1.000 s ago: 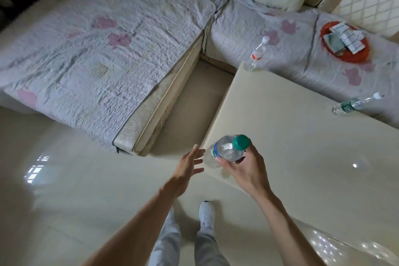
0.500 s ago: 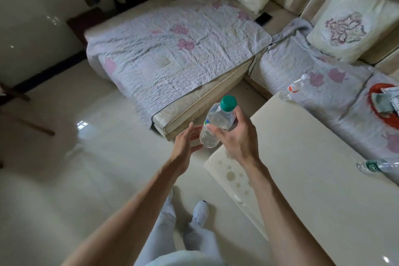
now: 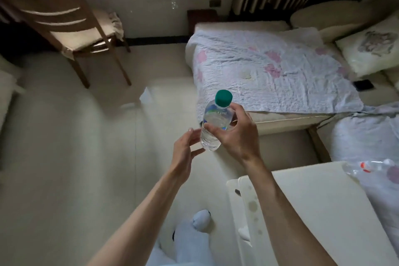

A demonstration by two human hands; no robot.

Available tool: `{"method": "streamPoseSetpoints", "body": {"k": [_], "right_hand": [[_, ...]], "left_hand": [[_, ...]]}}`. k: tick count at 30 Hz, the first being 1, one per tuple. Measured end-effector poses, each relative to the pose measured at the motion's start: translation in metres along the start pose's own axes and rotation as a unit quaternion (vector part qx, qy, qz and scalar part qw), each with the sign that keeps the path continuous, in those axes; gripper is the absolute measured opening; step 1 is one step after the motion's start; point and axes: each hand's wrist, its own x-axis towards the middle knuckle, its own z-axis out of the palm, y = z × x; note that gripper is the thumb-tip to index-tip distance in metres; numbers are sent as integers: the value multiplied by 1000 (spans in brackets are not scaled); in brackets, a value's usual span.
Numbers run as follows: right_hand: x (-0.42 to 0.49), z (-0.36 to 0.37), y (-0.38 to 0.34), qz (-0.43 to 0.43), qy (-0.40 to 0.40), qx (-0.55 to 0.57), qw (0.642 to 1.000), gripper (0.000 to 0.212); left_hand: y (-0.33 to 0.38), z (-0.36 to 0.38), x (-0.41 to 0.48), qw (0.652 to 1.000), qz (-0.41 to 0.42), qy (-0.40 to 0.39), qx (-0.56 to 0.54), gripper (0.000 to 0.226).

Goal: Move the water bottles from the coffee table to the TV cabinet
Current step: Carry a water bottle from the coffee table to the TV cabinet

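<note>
Clear ribbed plastic bottle [image 3: 214, 124] w/ green cap, upright, held in air over glossy floor, off the coffee table's [image 3: 313, 211] left corner. Right hand [image 3: 234, 134] fingers wrapped round its middle, clamped. Left hand [image 3: 185, 149] fingers loosely apart, tips at bottle's lower side. Second clear bottle [image 3: 367, 167] lies at table's far edge.

Two water bottles [image 3: 212, 124] [image 3: 367, 166]; one chair [image 3: 64, 21]; two cushions [image 3: 371, 49] [image 3: 323, 15].

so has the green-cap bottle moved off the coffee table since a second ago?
Yes. The green-cap bottle, gripped in the right hand, is now clear of the coffee table, out over the floor toward the sofa.
</note>
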Motion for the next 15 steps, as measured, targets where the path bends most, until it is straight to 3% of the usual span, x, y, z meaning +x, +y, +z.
{"method": "streamPoseSetpoints", "body": {"k": [8, 15], "right_hand": [[-30, 101, -108, -131, -139, 10, 981, 75], [-122, 187, -210, -246, -261, 45, 932, 77]], "left_hand": [[16, -133, -59, 977, 53, 153, -136, 37], [0, -266, -158, 936, 98, 262, -213, 34]]}}
